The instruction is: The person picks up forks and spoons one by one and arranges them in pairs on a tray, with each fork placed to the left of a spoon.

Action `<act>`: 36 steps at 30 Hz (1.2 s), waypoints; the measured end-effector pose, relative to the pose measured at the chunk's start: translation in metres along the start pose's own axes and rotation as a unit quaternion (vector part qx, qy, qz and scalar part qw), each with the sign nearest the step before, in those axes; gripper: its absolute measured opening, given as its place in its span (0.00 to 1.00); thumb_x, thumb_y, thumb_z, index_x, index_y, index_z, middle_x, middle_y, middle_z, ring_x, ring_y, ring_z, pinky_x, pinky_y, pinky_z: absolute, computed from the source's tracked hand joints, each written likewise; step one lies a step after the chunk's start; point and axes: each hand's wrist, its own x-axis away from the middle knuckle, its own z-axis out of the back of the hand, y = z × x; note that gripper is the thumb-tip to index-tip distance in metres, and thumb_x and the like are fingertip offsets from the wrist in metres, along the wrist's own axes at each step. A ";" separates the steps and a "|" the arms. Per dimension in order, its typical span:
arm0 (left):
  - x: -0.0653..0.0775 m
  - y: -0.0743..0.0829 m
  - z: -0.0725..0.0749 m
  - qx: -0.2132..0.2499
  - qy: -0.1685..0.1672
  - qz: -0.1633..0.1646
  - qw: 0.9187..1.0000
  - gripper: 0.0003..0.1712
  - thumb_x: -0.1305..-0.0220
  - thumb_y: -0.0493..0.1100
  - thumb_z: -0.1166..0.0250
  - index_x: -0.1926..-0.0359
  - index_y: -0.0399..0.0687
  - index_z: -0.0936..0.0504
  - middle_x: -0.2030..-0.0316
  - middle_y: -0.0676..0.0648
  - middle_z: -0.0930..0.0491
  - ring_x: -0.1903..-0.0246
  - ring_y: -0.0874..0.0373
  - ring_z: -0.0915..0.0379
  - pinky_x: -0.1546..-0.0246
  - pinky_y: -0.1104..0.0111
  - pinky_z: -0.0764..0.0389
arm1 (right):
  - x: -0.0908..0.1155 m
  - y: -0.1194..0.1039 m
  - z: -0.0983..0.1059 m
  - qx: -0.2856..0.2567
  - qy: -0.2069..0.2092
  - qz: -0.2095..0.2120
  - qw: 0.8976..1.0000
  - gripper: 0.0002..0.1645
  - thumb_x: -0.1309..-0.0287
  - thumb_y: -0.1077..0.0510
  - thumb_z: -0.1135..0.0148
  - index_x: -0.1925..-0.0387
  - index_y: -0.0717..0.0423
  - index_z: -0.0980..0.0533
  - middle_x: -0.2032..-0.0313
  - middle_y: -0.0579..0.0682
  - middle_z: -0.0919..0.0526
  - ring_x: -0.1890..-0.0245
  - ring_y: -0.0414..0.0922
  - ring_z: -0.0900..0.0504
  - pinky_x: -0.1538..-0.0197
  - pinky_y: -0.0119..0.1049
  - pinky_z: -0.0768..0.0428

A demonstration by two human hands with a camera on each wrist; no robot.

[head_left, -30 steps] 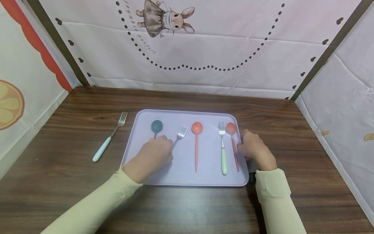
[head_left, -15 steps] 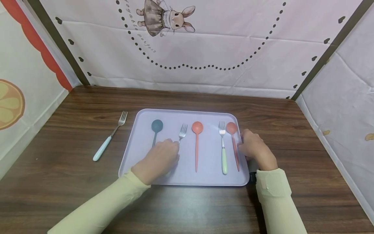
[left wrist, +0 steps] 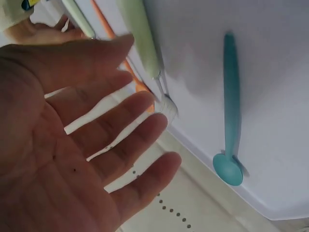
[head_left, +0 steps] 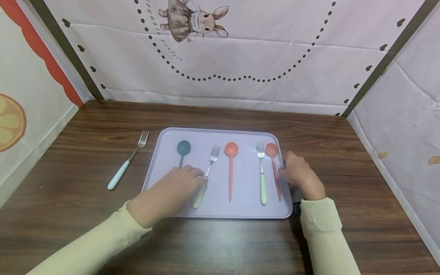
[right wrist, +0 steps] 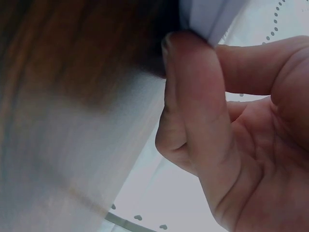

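My left hand (head_left: 172, 193) hovers over the left part of the lilac tray (head_left: 247, 212), its fingers spread and holding nothing in the left wrist view. Beside its fingertips lies a green-handled fork (head_left: 200, 196), slightly slanted. The teal spoon (left wrist: 231, 96) lies on the tray too, its handle hidden under that hand in the head view. At the tray's right edge my right hand (head_left: 299, 173) pinches the rim (right wrist: 207, 19) between thumb and fingers. Further right on the tray are a coral spoon (head_left: 230, 172), a second green-handled fork (head_left: 262, 187) and another coral spoon (head_left: 276, 173).
A fork with a pale blue handle (head_left: 118, 175) lies on the dark wooden table (head_left: 220, 244), left of the tray. Printed white cloth (head_left: 240, 57) stands behind the table and along both sides.
The fork near my left hand has turned more upright and been let go onto the tray. My left hand has opened and drawn back left. The right hand stays at the rim.
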 end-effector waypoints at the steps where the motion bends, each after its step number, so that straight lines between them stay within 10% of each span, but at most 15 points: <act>1: 0.002 0.000 -0.001 0.000 0.004 -0.012 1.000 0.17 0.43 0.28 0.33 0.52 0.42 0.14 0.52 0.42 0.17 0.52 0.45 0.22 0.60 0.53 0.20 | 0.000 0.000 0.000 -0.001 -0.001 -0.002 1.000 0.26 0.33 0.65 0.45 0.38 0.73 0.35 0.58 0.67 0.22 0.71 0.52 0.18 0.73 0.40 0.17; 10: 0.003 0.000 -0.009 -0.061 0.043 -0.077 0.994 0.12 0.53 0.28 0.30 0.66 0.45 0.14 0.67 0.50 0.19 0.65 0.52 0.22 0.74 0.61 0.25 | 0.000 -0.001 -0.001 -0.004 -0.005 -0.004 1.000 0.26 0.32 0.64 0.45 0.37 0.74 0.36 0.57 0.68 0.22 0.71 0.53 0.17 0.73 0.40 0.17; 36: -0.020 0.011 -0.012 -0.015 0.084 -0.092 0.992 0.05 0.42 0.30 0.34 0.72 0.43 0.18 0.79 0.49 0.23 0.84 0.61 0.38 0.83 0.66 0.29 | 0.000 0.000 0.000 -0.005 -0.002 0.001 1.000 0.27 0.33 0.65 0.45 0.37 0.74 0.37 0.57 0.69 0.23 0.71 0.53 0.17 0.73 0.40 0.17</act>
